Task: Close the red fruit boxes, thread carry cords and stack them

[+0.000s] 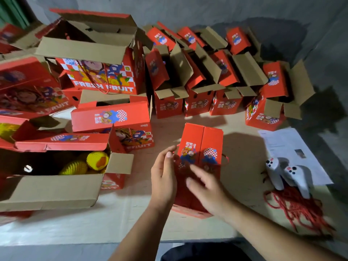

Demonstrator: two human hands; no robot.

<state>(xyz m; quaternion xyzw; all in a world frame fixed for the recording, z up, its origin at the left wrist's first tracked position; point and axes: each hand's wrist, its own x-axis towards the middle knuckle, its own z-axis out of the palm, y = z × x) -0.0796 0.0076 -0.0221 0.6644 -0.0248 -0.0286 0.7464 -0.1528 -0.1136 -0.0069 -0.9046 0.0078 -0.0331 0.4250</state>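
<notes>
Here the left hand [163, 180] lies with straight fingers against the left side of a small closed red box [200, 147] on the table [120, 219], while the right hand [206, 187], fingers spread and somewhat blurred, hovers over or rests on its top; whether either touches the cord [226, 159] looping at the box's right edge cannot be told. Beyond, a row of small boxes [199, 102] stands with flaps open, and a large box [56, 174] still shows netted fruit [97, 160]. Loose red cords [295, 208] wait at right. By this evidence, most closing, threading and stacking remains.
</notes>
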